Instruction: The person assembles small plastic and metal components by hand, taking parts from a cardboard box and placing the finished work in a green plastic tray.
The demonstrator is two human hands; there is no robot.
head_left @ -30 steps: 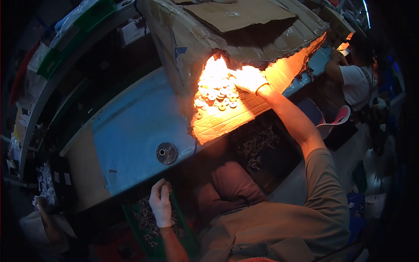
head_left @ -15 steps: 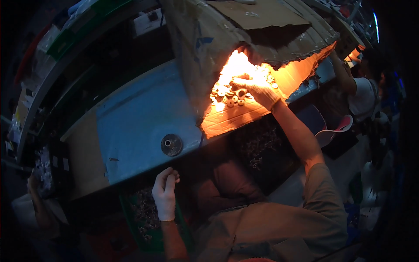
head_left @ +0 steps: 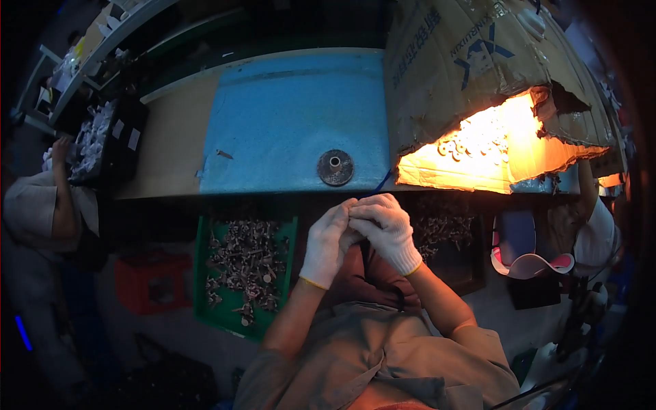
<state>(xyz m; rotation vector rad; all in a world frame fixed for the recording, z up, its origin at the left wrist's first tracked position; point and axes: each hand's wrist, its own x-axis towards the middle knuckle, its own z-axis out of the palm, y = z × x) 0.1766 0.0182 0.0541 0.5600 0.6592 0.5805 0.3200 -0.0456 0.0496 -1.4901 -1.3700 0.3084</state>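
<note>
Steady, brace left hand (head_left: pixel 324 250) against right hand (head_left: pixel 389 231) near the grey disc (head_left: pixel 335 175), curled, cannot tell how tightly or around what!

Looking like a factory workshop — showing a long blue-topped workbench (head_left: pixel 287 123), a green tray (head_left: pixel 222 322) of small metallic-looking parts (head_left: pixel 246 263) below, a torn cardboard box (head_left: pixel 437 89) lit from within, and white-gloved hands (head_left: pixel 324 249). Also including a co-worker (head_left: pixel 41 205) beside a black crate (head_left: pixel 123 147) at far left — and another person (head_left: pixel 598 236) at far right.
</note>
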